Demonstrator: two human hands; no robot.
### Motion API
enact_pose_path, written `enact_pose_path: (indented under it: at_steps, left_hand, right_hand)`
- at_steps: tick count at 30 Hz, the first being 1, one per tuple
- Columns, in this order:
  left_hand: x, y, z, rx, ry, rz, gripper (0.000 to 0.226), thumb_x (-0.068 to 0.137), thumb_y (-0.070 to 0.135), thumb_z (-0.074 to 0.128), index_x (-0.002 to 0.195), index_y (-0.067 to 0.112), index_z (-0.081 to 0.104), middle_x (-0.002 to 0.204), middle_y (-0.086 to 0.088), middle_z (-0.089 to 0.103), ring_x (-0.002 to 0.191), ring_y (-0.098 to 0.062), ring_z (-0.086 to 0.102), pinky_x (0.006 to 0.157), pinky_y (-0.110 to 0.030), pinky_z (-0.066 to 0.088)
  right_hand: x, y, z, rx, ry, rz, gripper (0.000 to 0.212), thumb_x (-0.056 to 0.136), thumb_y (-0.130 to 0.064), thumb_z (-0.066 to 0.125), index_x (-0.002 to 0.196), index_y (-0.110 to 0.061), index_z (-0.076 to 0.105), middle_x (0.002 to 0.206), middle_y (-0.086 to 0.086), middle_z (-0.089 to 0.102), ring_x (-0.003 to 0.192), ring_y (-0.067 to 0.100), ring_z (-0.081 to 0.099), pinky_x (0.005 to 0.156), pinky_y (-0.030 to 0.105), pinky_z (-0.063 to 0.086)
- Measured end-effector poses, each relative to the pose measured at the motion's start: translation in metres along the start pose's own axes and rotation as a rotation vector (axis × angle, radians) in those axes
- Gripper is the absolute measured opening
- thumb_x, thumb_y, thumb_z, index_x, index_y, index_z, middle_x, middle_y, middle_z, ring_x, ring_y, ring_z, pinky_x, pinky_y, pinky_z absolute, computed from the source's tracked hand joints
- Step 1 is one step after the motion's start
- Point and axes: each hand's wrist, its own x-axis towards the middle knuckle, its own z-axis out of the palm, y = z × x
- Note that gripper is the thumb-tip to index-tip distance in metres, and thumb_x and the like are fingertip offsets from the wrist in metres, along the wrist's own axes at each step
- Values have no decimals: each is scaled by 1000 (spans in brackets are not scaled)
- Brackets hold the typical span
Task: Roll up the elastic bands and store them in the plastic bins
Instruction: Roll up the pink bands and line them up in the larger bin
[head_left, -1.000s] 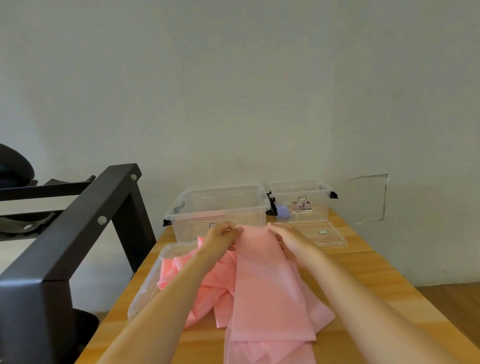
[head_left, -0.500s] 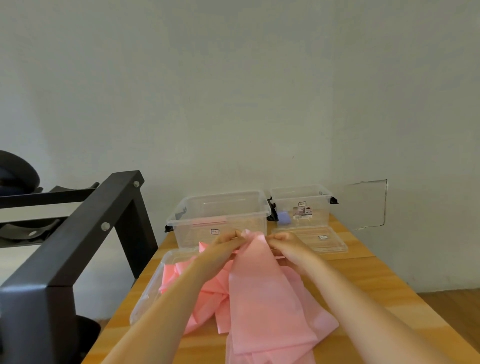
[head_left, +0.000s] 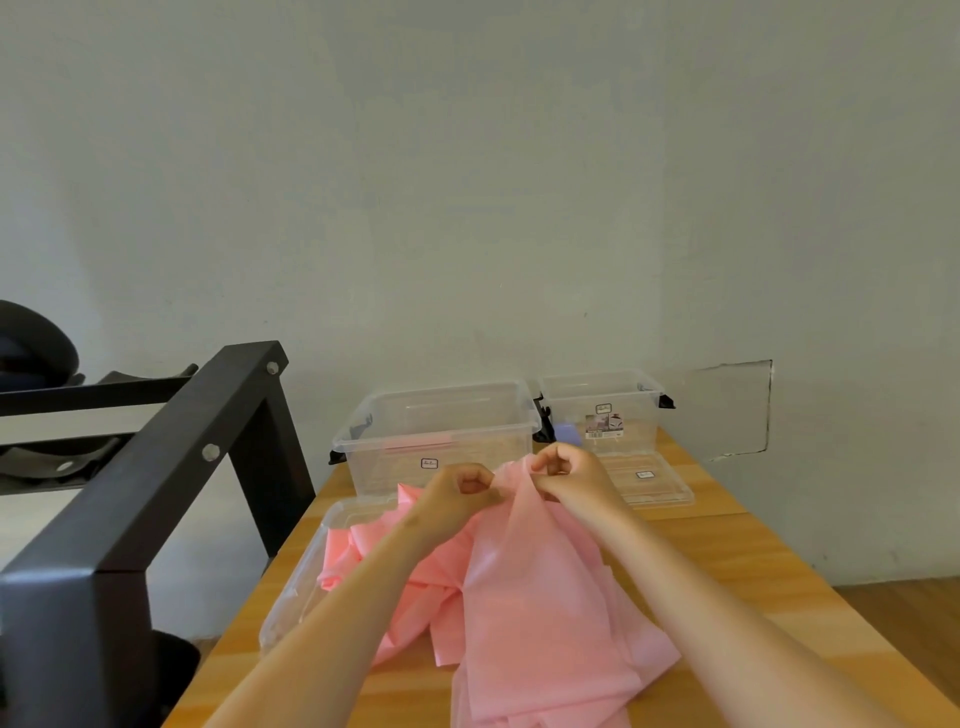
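- The left hand (head_left: 457, 493) has its fingers curled and pinches the far end of a pink band (head_left: 540, 623), raised a little above the middle of the bench (head_left: 727, 561).
- The right hand (head_left: 569, 475) is curled in the same way and pinches the same end of the band, just beside the left hand, with the knuckles almost touching.
- From the two hands the band hangs down and runs toward the near edge of the bench, where it lies flat between the forearms.
- A heap of more pink bands (head_left: 363, 551) lies under and to the left of it, partly in a shallow clear tray (head_left: 296, 587) at the left edge.
- A large clear bin (head_left: 441, 441) stands open at the far edge, left of centre. A pink strip shows through its front wall.
- A smaller clear bin (head_left: 608, 410) stands just beside it at the far right corner, with something pale blue inside.
- A clear lid (head_left: 654, 483) lies flat in front of the smaller bin.
- A black frame (head_left: 156, 467) stands off the left edge of the bench.
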Motion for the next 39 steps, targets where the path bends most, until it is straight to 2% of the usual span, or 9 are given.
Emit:
enact_pose_path:
  at_steps: [4,7,12,15,19,24,28,32,39]
  left_hand:
    - [1,-3,-12,-25,80,-18,21,88,6,68,69,13,61,60,4,61,56,-8,55,58,-19,43]
    - [2,-6,-24,-64,163,-41,22,89,9,68,69,15,59,63,1,61,64,-18,54,64,-30,45]
    - [0,2,-30,-184,251,-56,15,93,7,61,79,9,56,64,1,61,56,-8,57,53,-18,45]
    - [-2,3,-32,-244,193,-67,12,96,14,57,84,11,58,73,-6,59,67,-20,53,61,-27,42]
    - [-7,3,-30,-274,103,-80,11,99,19,54,91,12,59,78,-9,60,72,-24,52,63,-31,38]
    - [-10,3,-30,-218,80,-62,10,98,13,55,90,10,60,81,-7,63,76,-21,60,73,-36,46]
    - [-12,0,-29,-202,84,-61,13,97,10,56,86,10,62,80,-5,64,73,-18,61,71,-32,49]
    - [-13,-2,-30,-198,90,-64,15,96,7,55,83,10,63,77,-3,65,70,-16,61,66,-28,50]
    - [-13,-3,-31,-179,105,-78,15,95,7,57,82,8,64,77,-5,65,71,-17,62,69,-29,52]
  right_hand:
    - [1,-2,-8,-56,36,-37,14,81,-1,66,79,-13,59,68,-4,46,62,12,43,58,20,38]
    - [4,-4,-16,-30,82,-64,17,80,3,66,83,-13,59,78,-2,53,66,12,50,55,13,39]
    - [3,-13,-21,54,86,-35,24,81,4,67,96,-13,62,87,0,56,72,10,54,54,13,42]
    - [3,-9,-17,46,41,106,16,92,-4,58,107,-8,61,91,2,63,74,13,60,63,22,52]
    - [2,9,-10,32,-62,332,13,95,-1,48,96,-6,60,75,11,62,65,21,60,70,38,55]
    - [-11,9,-6,-51,-249,486,27,92,-7,50,117,-8,61,76,17,68,61,25,67,48,25,53]
    - [-12,10,-3,-35,-304,441,20,89,-8,57,106,-11,68,79,13,72,64,22,70,59,29,58]
    - [-16,10,-4,106,-287,385,16,87,7,60,82,-8,62,68,8,66,51,14,64,47,23,53]
    - [-12,12,-2,41,-185,352,27,79,12,60,102,-2,64,82,12,65,71,20,63,60,26,55]
